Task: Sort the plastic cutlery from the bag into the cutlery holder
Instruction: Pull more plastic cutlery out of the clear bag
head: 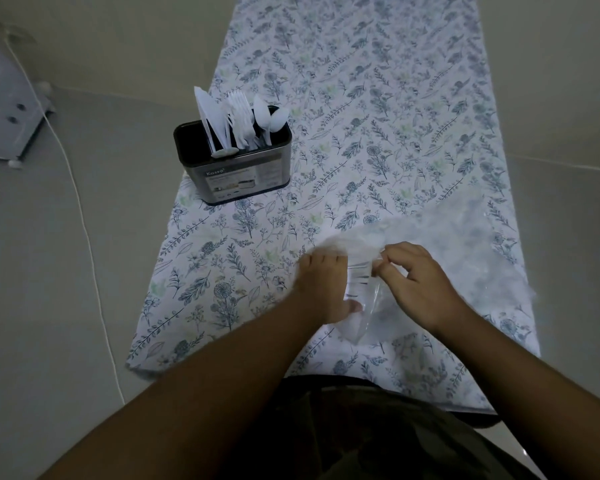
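Note:
A clear plastic bag (447,258) lies crumpled on the near right part of the table. My left hand (321,287) grips its left end, thumb underneath. My right hand (420,282) pinches the bag close beside the left one. Whether any cutlery is inside the bag I cannot tell. The dark metal cutlery holder (234,168) stands upright at the table's left edge, well beyond my hands. White plastic knives (208,119), forks (238,116) and spoons (269,116) stick up out of it in separate groups, left to right.
A floral cloth covers the long narrow table (378,98), which drops off to tiled floor on both sides. A white cable (84,216) runs across the floor at left, past a grey plastic unit (4,98).

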